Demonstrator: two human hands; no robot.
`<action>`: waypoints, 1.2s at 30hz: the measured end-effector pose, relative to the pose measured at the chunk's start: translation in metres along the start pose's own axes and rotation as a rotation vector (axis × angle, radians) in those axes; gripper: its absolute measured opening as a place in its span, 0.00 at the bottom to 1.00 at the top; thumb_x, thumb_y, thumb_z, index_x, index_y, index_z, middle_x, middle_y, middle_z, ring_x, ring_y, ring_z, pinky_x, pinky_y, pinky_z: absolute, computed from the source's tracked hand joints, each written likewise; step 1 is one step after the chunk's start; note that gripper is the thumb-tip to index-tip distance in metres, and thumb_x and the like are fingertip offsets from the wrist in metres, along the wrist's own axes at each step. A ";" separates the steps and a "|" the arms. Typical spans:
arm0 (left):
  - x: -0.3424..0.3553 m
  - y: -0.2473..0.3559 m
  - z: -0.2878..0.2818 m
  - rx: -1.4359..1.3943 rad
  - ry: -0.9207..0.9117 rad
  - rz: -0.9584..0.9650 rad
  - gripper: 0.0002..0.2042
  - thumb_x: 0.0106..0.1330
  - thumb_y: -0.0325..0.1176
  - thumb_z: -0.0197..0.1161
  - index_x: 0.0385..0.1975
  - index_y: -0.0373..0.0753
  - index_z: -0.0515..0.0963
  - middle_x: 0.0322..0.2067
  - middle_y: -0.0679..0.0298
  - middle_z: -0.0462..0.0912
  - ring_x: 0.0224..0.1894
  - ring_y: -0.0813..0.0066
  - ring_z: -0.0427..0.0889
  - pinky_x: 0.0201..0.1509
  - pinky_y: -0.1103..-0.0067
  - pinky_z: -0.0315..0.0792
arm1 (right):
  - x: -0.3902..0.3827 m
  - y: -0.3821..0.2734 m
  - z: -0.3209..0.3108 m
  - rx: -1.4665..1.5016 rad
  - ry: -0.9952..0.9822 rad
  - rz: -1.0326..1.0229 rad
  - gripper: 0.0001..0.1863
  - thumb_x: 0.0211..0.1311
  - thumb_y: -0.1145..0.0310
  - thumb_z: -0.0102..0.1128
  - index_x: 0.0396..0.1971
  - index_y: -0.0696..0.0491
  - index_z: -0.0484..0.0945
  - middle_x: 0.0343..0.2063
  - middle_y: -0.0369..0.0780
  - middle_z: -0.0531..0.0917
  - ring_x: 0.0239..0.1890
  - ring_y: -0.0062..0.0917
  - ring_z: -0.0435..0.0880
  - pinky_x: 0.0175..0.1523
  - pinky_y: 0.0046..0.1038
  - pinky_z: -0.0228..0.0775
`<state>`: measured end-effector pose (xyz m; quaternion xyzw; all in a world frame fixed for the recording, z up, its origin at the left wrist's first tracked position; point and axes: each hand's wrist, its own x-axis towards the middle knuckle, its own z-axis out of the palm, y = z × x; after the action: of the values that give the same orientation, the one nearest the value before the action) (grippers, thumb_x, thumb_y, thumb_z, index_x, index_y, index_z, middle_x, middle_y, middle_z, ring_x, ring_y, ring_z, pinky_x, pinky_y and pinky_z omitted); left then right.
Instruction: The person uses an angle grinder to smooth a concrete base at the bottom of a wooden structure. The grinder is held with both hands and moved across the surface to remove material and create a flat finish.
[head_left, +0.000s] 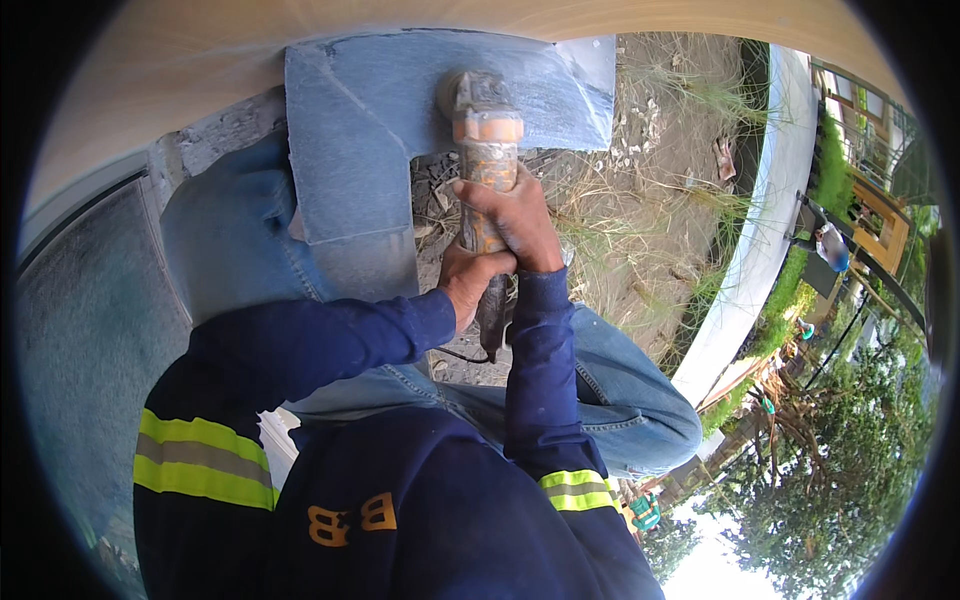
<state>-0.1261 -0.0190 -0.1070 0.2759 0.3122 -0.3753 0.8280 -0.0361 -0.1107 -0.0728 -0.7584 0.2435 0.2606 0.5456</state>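
Note:
Both hands are closed round the body of a dusty orange-and-grey angle grinder. My right hand wraps the middle of its body, with the thumb across the top. Just below, my left hand grips the rear part. The grinder's head rests at or just over a grey stone slab, L-shaped and coated with pale dust. Whether its disc touches the surface is hidden under the head. A dark cord trails from the tool's rear end.
A tan wall curves along the far side. Right of the slab lies dry soil with grass tufts and rubble, bordered by a pale concrete curb. A glazed panel stands at left. One person is in the distance at right.

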 end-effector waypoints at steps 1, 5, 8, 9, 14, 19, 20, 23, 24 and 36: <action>0.004 0.002 -0.001 -0.013 -0.004 0.019 0.19 0.56 0.28 0.68 0.49 0.35 0.80 0.42 0.62 0.85 0.46 0.72 0.83 0.52 0.71 0.74 | 0.007 0.000 0.001 -0.014 -0.010 -0.008 0.29 0.50 0.63 0.80 0.49 0.63 0.79 0.36 0.41 0.87 0.34 0.23 0.85 0.40 0.28 0.79; 0.022 0.013 0.010 -0.023 -0.016 0.111 0.15 0.57 0.29 0.68 0.44 0.33 0.82 0.39 0.62 0.86 0.42 0.72 0.83 0.48 0.72 0.74 | 0.024 -0.011 -0.008 0.037 0.007 -0.035 0.27 0.51 0.61 0.79 0.46 0.62 0.80 0.36 0.41 0.86 0.33 0.23 0.84 0.40 0.27 0.78; 0.023 0.028 0.021 0.052 -0.058 -0.056 0.14 0.56 0.25 0.69 0.42 0.30 0.82 0.36 0.60 0.85 0.37 0.72 0.83 0.43 0.72 0.74 | 0.019 -0.008 -0.019 0.078 0.120 -0.001 0.25 0.54 0.60 0.77 0.46 0.61 0.80 0.34 0.40 0.86 0.31 0.22 0.84 0.38 0.27 0.78; 0.024 0.029 0.021 0.061 -0.069 -0.098 0.14 0.55 0.24 0.69 0.42 0.30 0.81 0.36 0.59 0.85 0.36 0.72 0.82 0.43 0.72 0.74 | 0.017 -0.008 -0.022 0.097 0.149 0.021 0.25 0.55 0.60 0.77 0.45 0.61 0.81 0.34 0.40 0.86 0.31 0.22 0.84 0.37 0.27 0.78; 0.001 0.014 0.015 0.064 -0.052 -0.086 0.21 0.52 0.25 0.69 0.49 0.30 0.79 0.41 0.59 0.85 0.44 0.69 0.84 0.52 0.72 0.75 | -0.008 0.001 -0.014 0.102 0.088 0.031 0.25 0.54 0.58 0.77 0.44 0.61 0.81 0.34 0.40 0.86 0.31 0.23 0.84 0.37 0.27 0.77; 0.006 0.015 0.005 0.028 0.031 0.022 0.18 0.54 0.25 0.67 0.47 0.33 0.81 0.40 0.61 0.85 0.43 0.70 0.85 0.51 0.71 0.76 | 0.012 -0.004 0.000 0.025 0.014 -0.031 0.28 0.50 0.62 0.80 0.47 0.62 0.80 0.35 0.42 0.87 0.32 0.23 0.85 0.40 0.27 0.78; 0.014 0.019 0.005 0.006 0.008 0.007 0.17 0.54 0.25 0.67 0.46 0.33 0.81 0.39 0.61 0.85 0.42 0.70 0.85 0.49 0.71 0.77 | 0.020 -0.005 -0.001 0.051 0.011 -0.036 0.28 0.50 0.62 0.80 0.47 0.63 0.80 0.35 0.42 0.87 0.32 0.23 0.85 0.40 0.27 0.78; 0.023 0.035 0.018 0.007 -0.019 -0.039 0.13 0.55 0.25 0.67 0.40 0.30 0.81 0.34 0.60 0.84 0.35 0.69 0.84 0.42 0.72 0.79 | 0.027 -0.014 -0.013 0.104 0.062 -0.022 0.26 0.52 0.63 0.79 0.46 0.63 0.80 0.34 0.42 0.87 0.31 0.23 0.84 0.37 0.27 0.78; 0.027 0.038 0.020 0.031 -0.031 -0.070 0.13 0.55 0.25 0.67 0.39 0.29 0.81 0.34 0.59 0.84 0.35 0.69 0.84 0.41 0.72 0.79 | 0.026 -0.018 -0.016 0.114 0.088 0.000 0.25 0.53 0.63 0.78 0.46 0.63 0.80 0.34 0.42 0.87 0.31 0.23 0.84 0.36 0.27 0.78; 0.004 0.022 0.004 -0.031 -0.006 0.021 0.14 0.55 0.27 0.68 0.41 0.32 0.82 0.36 0.63 0.85 0.42 0.71 0.83 0.49 0.71 0.73 | 0.017 -0.012 0.003 -0.001 -0.022 -0.051 0.30 0.50 0.59 0.79 0.48 0.63 0.80 0.35 0.40 0.85 0.34 0.24 0.82 0.42 0.28 0.76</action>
<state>-0.1050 -0.0111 -0.1019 0.2653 0.3125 -0.3623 0.8371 -0.0161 -0.1056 -0.0770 -0.7617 0.2180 0.2553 0.5542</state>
